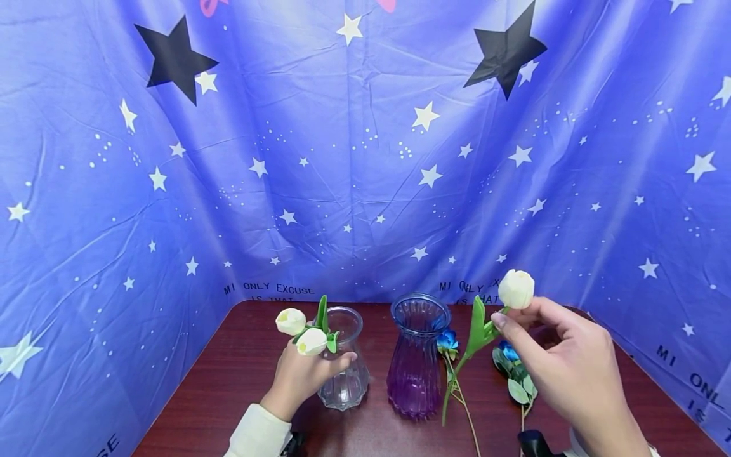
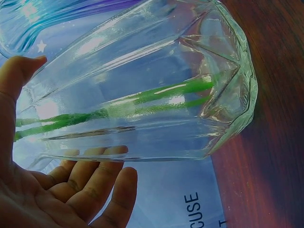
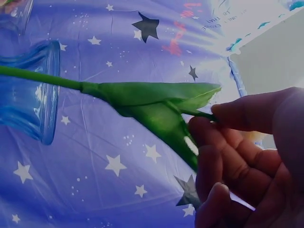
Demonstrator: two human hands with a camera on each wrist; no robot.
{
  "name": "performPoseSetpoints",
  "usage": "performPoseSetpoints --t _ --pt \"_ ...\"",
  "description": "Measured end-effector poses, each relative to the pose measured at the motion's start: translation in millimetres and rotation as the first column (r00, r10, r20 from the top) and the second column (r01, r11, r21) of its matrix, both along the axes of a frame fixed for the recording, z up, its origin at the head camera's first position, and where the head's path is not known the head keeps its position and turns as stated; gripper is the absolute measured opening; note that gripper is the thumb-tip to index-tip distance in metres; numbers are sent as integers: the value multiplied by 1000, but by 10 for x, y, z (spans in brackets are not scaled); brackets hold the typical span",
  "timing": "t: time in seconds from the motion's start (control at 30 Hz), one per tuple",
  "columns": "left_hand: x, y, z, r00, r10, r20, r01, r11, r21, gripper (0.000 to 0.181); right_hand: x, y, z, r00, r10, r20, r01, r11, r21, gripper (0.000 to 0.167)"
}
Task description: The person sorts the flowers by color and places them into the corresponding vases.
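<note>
- Thumb and fingers of left hand (image 1: 302, 377) wrapped round clear vase (image 1: 346, 387) at left of worktop (image 1: 211, 381); grip likely steadies the glass, since two white tulips (image 1: 311, 341) lean left past its rim, stems reaching down inside;
- Right hand (image 1: 577, 362) has pinch grip on third white tulip (image 1: 516, 289) just under the bloom; high hold leaves stem slanting down free, near purple vase (image 1: 414, 381) at centre;
- Blue flowers (image 1: 447, 341) lie right of purple vase, perhaps set there to leave vase mouths clear
</note>
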State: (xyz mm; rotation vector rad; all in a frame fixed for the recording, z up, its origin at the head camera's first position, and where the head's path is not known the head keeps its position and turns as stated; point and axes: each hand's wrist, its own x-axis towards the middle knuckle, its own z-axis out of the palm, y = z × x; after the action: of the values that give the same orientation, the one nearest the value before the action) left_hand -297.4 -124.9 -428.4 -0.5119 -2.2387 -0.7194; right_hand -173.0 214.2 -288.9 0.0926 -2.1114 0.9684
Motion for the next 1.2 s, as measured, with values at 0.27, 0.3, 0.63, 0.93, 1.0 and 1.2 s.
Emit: performPoseSetpoints --t 0.27,0.3,0.63,0.93,1.0,1.2 --pt "1 3 -2 1000 14 0 -14 1000 -6 45 7 -31 -7 997 56 -47 -59 996 -70 16" --pt "2 4 -2 1000 16 1 -16 1000 -7 45 4 -36 -10 996 59 -59 -64 995 -79 16" --pt "13 1 -1 998 31 51 -31 1000 -4 44 10 -86 17 975 109 -191 -142 975 -170 16" --pt "12 -3 -1 999 28 42 -27 1000 -11 44 -15 -124 -25 883 258 -392 -406 840 -360 20" --pt "10 -4 -1 999 27 38 -27 1000 -11 44 -36 -128 -54 829 302 -471 -494 789 -364 22" --pt "8 -2 4 999 19 34 -19 1000 -2 45 -73 -180 -82 759 301 -577 -570 735 -366 26"
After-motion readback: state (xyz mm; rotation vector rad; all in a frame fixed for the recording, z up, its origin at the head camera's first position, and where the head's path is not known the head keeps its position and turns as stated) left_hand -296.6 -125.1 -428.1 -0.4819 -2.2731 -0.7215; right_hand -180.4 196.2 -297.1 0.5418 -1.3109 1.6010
